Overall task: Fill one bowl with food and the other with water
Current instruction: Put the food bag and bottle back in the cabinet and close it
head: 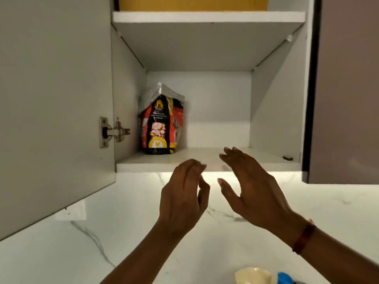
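The open wall cabinet (207, 160) is filling the upper and middle frame, with its door (55, 99) swung wide at the left. A pale marbled worktop (205, 263) is spreading across the bottom.

On the lower shelf, the food bag (162, 124) is standing upright at the left of centre, hard by the cabinet's left wall and set back from the shelf's front edge. Its long axis is running vertically and its top is folded over.

Both hands are hovering in front of the shelf's edge, empty, with the fingers loosely spread. The left hand (182, 193) is showing at lower centre, and the right hand (252, 187) is just to its right. The bag is lying up and to the left of both of them, apart from either. The left hand is sitting nearer to it, so it is probably the one leading the reach.

A cream bowl (253, 275) and a blue rim (285, 279) are peeking in at the bottom right edge. The blue rim is likely the second bowl, but it is too cropped to tell. How full either one is cannot be told.
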